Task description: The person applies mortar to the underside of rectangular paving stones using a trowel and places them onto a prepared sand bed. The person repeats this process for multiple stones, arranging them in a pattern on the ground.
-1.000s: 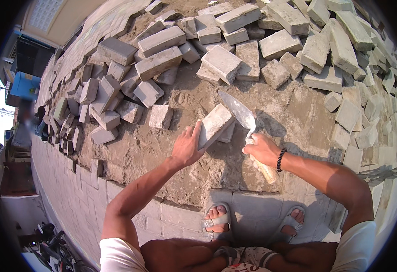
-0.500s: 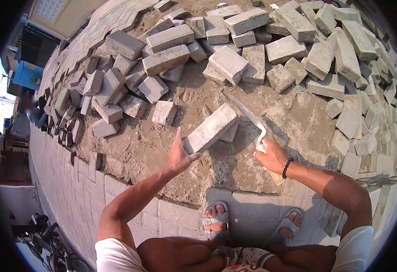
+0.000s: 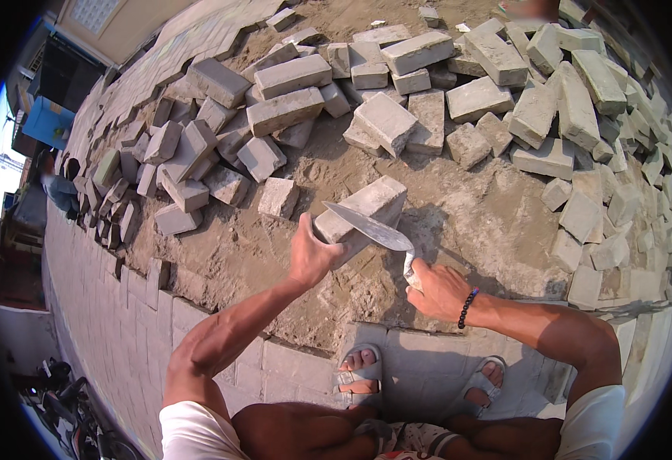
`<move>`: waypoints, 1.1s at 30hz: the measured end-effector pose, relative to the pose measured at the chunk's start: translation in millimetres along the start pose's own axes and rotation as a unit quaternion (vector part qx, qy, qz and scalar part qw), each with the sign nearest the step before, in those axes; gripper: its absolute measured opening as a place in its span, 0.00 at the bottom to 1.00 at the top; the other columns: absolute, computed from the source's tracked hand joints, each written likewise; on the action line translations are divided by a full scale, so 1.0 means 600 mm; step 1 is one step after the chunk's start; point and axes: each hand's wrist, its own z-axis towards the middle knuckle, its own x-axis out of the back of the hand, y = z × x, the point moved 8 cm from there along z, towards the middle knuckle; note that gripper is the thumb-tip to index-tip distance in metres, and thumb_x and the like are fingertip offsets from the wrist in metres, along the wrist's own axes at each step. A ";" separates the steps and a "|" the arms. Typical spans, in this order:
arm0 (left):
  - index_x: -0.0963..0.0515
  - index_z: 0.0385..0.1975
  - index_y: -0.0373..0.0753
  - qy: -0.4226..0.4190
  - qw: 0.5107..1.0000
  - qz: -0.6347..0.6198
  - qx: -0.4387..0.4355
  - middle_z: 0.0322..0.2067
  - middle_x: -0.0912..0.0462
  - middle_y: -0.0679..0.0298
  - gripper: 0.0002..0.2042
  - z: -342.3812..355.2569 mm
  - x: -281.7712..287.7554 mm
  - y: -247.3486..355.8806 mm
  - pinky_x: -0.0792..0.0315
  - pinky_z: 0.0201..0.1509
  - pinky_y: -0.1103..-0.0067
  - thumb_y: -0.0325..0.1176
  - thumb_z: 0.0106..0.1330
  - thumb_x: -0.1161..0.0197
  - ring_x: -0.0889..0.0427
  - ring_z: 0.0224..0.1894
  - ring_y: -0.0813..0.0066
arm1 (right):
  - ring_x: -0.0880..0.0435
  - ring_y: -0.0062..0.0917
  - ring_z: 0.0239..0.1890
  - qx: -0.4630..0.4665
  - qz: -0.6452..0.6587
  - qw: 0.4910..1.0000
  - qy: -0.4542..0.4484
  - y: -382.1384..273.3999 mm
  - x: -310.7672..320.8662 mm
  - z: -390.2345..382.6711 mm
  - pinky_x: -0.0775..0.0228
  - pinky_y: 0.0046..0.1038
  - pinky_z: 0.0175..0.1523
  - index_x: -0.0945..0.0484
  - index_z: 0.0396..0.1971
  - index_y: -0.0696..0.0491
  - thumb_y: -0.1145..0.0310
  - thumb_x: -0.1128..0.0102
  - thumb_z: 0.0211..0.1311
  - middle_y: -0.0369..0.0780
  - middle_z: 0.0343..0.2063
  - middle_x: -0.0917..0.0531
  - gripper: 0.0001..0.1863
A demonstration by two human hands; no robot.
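Note:
My left hand (image 3: 313, 251) grips the near end of a grey paving block (image 3: 378, 195), holding it tilted above the sandy ground (image 3: 459, 207). In my right hand (image 3: 442, 291) is a trowel (image 3: 378, 232), its handle wrapped by my fingers. The trowel's pointed metal blade lies across the block's upper face, tip toward the left; whether it presses on the block or hovers just over it I cannot tell. A broken block piece (image 3: 278, 198) rests on the sand to the left of the held block.
Loose paving blocks (image 3: 290, 111) are heaped along the far side, with more piled at the right (image 3: 581, 207). Laid paving (image 3: 290, 368) runs under my sandalled feet. Another person (image 3: 58, 188) is at the far left, and a motorbike (image 3: 83, 422) stands at lower left.
The trowel has swung left from beside the block to over its upper face, my right hand moving left with it. The block in my left hand has turned slightly.

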 end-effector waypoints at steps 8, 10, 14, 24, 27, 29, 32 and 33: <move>0.30 0.35 0.32 -0.050 0.995 0.069 -0.053 0.32 0.26 0.55 0.27 -0.030 0.013 0.067 0.28 0.42 0.70 0.36 0.38 0.23 0.24 0.35 0.64 | 0.17 0.52 0.40 -0.195 -0.064 0.975 -0.090 0.152 0.045 0.022 0.27 0.44 0.45 0.27 0.41 0.69 0.65 0.44 0.54 0.60 0.34 0.19 0.21; 0.30 0.33 0.32 -0.060 0.995 0.066 -0.036 0.31 0.27 0.55 0.26 -0.041 0.008 0.042 0.28 0.40 0.70 0.36 0.37 0.22 0.25 0.33 0.64 | 0.17 0.52 0.37 -0.153 0.014 0.988 -0.034 0.109 0.053 0.014 0.27 0.45 0.44 0.28 0.40 0.69 0.65 0.44 0.54 0.60 0.31 0.19 0.21; 0.30 0.34 0.32 -0.055 0.997 0.060 -0.009 0.31 0.24 0.56 0.27 -0.036 0.023 0.028 0.27 0.39 0.71 0.36 0.37 0.22 0.24 0.32 0.67 | 0.18 0.53 0.32 -0.047 0.065 0.997 -0.020 0.006 0.058 -0.002 0.28 0.46 0.41 0.29 0.39 0.68 0.65 0.45 0.55 0.61 0.25 0.20 0.20; 0.34 0.40 0.29 -0.042 0.998 -0.038 -0.014 0.33 0.24 0.54 0.29 0.041 0.027 0.040 0.26 0.39 0.73 0.39 0.44 0.25 0.23 0.34 0.69 | 0.19 0.56 0.37 0.003 -0.001 0.999 -0.040 -0.022 0.060 0.032 0.29 0.48 0.44 0.31 0.35 0.69 0.66 0.46 0.54 0.64 0.29 0.21 0.18; 0.35 0.41 0.29 -0.048 0.998 0.024 0.018 0.34 0.24 0.51 0.31 0.044 0.005 0.059 0.25 0.41 0.71 0.40 0.44 0.25 0.21 0.36 0.65 | 0.18 0.53 0.39 -0.091 -0.037 0.994 -0.051 0.062 0.070 0.067 0.28 0.48 0.45 0.30 0.38 0.70 0.67 0.45 0.53 0.61 0.31 0.19 0.20; 0.35 0.43 0.29 -0.049 0.998 0.010 0.028 0.34 0.24 0.52 0.31 0.046 0.004 0.046 0.25 0.41 0.71 0.40 0.46 0.26 0.22 0.36 0.66 | 0.17 0.51 0.38 -0.182 0.017 0.980 -0.074 0.098 0.084 0.071 0.27 0.46 0.44 0.29 0.41 0.69 0.66 0.45 0.54 0.58 0.32 0.18 0.21; 0.34 0.47 0.29 -0.033 0.997 -0.053 0.036 0.35 0.23 0.53 0.30 0.047 0.010 0.025 0.25 0.40 0.72 0.40 0.51 0.28 0.22 0.36 0.67 | 0.18 0.51 0.34 -0.102 0.022 0.993 0.048 0.079 0.097 0.059 0.27 0.46 0.42 0.29 0.41 0.69 0.65 0.45 0.55 0.57 0.28 0.18 0.21; 0.34 0.49 0.29 -0.028 0.995 -0.085 0.034 0.35 0.23 0.54 0.29 0.048 0.008 0.025 0.25 0.40 0.72 0.40 0.53 0.29 0.21 0.36 0.68 | 0.18 0.53 0.32 -0.057 0.058 0.993 0.088 0.075 0.088 0.051 0.28 0.47 0.42 0.30 0.40 0.69 0.65 0.45 0.57 0.58 0.26 0.19 0.20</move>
